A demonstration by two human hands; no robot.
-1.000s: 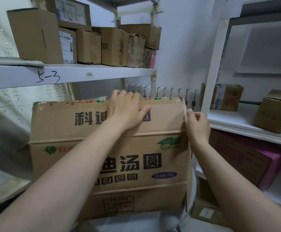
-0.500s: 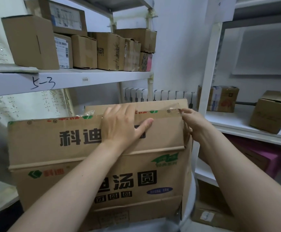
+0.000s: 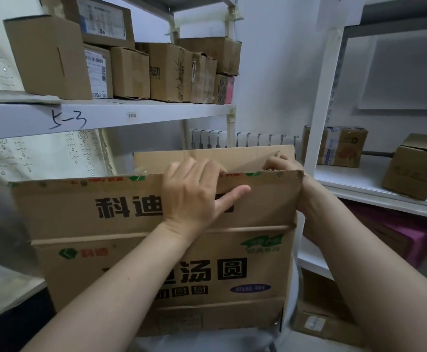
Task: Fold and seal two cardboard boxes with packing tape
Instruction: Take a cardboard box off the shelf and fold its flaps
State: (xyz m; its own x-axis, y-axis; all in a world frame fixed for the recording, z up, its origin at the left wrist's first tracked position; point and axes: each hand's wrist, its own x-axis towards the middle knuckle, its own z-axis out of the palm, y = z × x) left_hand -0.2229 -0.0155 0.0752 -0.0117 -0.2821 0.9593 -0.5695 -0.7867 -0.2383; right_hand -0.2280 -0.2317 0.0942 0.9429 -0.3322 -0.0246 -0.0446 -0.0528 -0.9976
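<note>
Cardboard box [image 3: 156, 262] fills the near middle of the view, upright between the left shelf [image 3: 105, 118] and the right shelf [image 3: 385, 196], its printed face towards the person. It seems to be held close and high so that both hands can reach the open top without stooping.

The near flap [image 3: 80, 207] stands up straight from its crease. The left hand [image 3: 194, 196] grips it at the top edge: the fingers lie close together, curled over the rim to the far side, while the thumb [image 3: 232, 196] stretches out flat on the near face. That pinch probably steadies the flap and keeps it out of the way.

The right hand [image 3: 281, 165] reaches over the right end of the same rim, into the gap before the far flap [image 3: 207, 158], which also stands upright. Its knuckles show bent, but the fingertips are hidden behind the cardboard, so I cannot tell what they grasp. Most likely they are working a side flap inward first.

By my judgement folding has only begun; no tape roll shows. Small boxes [image 3: 131, 69] sit in a row on the left shelf.
</note>
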